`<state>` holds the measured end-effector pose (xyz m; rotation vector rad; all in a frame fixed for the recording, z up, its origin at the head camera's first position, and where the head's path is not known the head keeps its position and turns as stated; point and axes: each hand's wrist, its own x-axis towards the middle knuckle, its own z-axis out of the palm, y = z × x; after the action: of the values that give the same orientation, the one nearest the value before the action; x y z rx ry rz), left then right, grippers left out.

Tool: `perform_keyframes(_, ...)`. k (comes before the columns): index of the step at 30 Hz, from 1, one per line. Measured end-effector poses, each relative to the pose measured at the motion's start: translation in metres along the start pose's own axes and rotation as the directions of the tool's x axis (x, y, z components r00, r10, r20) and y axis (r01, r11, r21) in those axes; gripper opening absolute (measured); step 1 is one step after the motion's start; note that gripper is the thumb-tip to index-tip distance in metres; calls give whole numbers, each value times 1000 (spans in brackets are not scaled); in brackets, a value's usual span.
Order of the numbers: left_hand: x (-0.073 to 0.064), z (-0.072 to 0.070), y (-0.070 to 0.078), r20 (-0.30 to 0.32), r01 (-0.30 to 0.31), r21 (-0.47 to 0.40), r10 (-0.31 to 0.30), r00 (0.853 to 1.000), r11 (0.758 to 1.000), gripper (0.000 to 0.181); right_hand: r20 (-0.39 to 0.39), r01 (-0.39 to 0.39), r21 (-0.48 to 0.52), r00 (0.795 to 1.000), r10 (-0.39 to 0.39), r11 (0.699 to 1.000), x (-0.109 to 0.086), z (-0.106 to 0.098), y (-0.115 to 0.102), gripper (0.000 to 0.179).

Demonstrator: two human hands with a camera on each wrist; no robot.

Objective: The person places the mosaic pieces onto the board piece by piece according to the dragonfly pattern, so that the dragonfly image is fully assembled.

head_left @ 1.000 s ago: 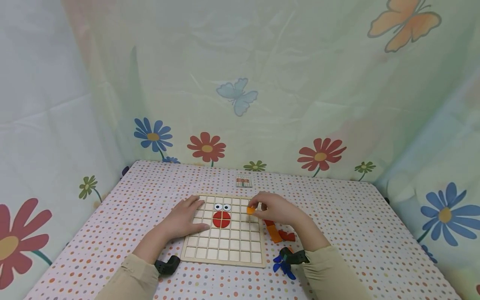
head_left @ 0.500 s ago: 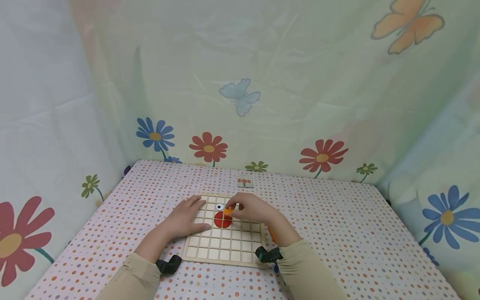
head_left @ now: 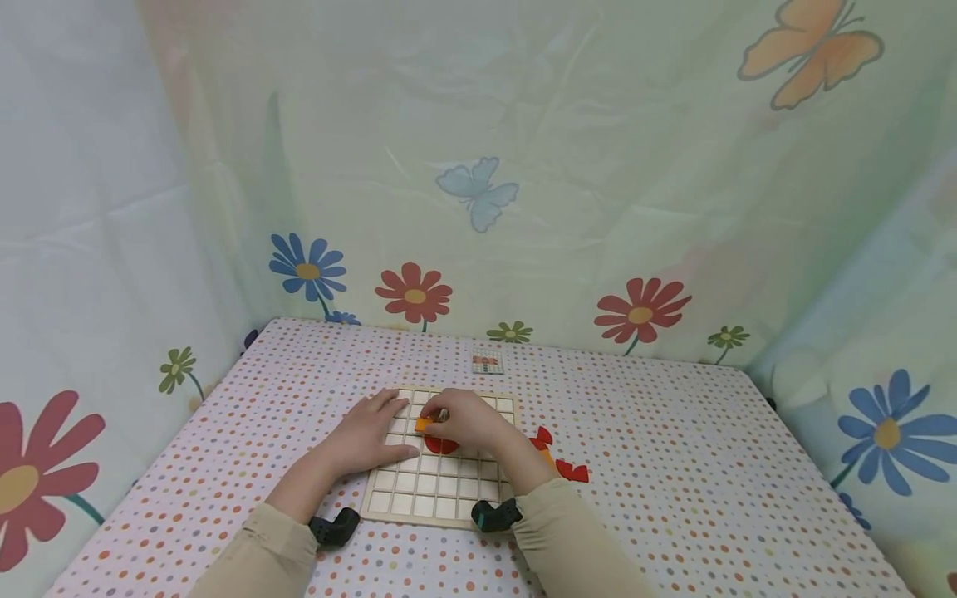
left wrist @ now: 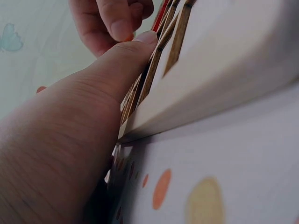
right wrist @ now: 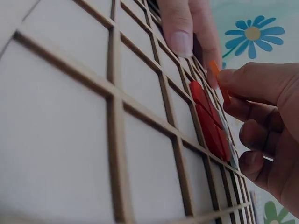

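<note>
Hands at a gridded wooden board (head_left: 424, 506) on a dotted worktop (head_left: 695, 473). The left hand (head_left: 368, 436) rests on the board's left side, its fingers extended and the thumb set apart from them. The right hand (head_left: 467, 423) pinches an orange tile (head_left: 423, 424) between thumb and forefinger, over the board's upper left part; whether the tile touches the grid cannot be told. Red pieces (right wrist: 212, 135) lie in adjoining cells near the tile, partly hidden by the right hand in the head view. Loose red shapes (head_left: 572, 472) lie beside the board's right edge; 1 small card (head_left: 488, 361) lies beyond its far edge.
</note>
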<state>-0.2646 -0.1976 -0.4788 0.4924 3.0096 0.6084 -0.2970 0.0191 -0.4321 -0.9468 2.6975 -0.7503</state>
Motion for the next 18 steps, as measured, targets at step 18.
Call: perform_keyframes(18,-1,-1,0,-7,-4,-1,4,1000,1000,92,-45,-12,-116,999,7,993,8,16,-12,17)
